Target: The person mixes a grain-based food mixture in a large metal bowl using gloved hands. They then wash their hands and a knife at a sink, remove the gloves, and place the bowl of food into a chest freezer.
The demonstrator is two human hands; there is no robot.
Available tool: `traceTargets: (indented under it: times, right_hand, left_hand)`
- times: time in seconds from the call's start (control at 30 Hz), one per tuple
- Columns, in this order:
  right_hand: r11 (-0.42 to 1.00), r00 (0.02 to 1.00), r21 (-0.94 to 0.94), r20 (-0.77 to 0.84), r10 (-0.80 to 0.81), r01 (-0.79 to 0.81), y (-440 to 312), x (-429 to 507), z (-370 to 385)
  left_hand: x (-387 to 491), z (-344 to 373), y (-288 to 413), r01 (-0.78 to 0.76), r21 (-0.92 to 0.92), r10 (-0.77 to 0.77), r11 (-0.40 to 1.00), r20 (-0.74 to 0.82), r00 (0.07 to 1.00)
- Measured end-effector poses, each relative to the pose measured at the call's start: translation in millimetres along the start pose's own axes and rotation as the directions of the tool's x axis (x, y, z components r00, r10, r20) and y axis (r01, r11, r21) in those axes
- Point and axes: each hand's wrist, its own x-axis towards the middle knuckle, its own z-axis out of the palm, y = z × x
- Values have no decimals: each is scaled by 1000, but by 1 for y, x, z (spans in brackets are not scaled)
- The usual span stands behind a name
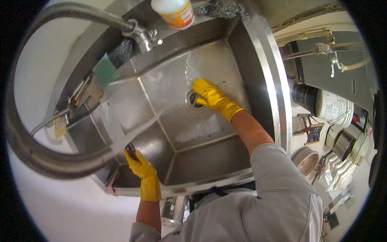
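Yellow rubber gloves cover both hands over a deep stainless steel sink (205,124). My left hand (143,169) is closed around the dark part of a spray head at the end of a thick curved faucet hose (60,169), near the sink's front left. White water streams from it across the basin. My right hand (211,96) reaches down beside the round drain (193,100), its fingers slightly spread and nothing seen in them; whether it touches the basin floor is unclear.
A green scouring pad (105,71), a yellow sponge (60,127) and brushes lie along the left ledge. A white tub with an orange label (174,14) and steel wool (222,9) sit at the back rim. Buckets, including a white one (334,107), stand to the right beyond the sink.
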Motion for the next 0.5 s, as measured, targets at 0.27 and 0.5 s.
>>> traceTargets:
  times: [0.27,0.5]
  right_hand:
    - [931,947,-171,-53,318,-323,8,21,-3]
    - [979,977,33,-68,203,-201,-68,-18,18]
  left_hand:
    - [-3,0,0,-1,-105,-1,994,-25,1000]
    - [-1,-2,1,-31,91,32,995,-13,999]
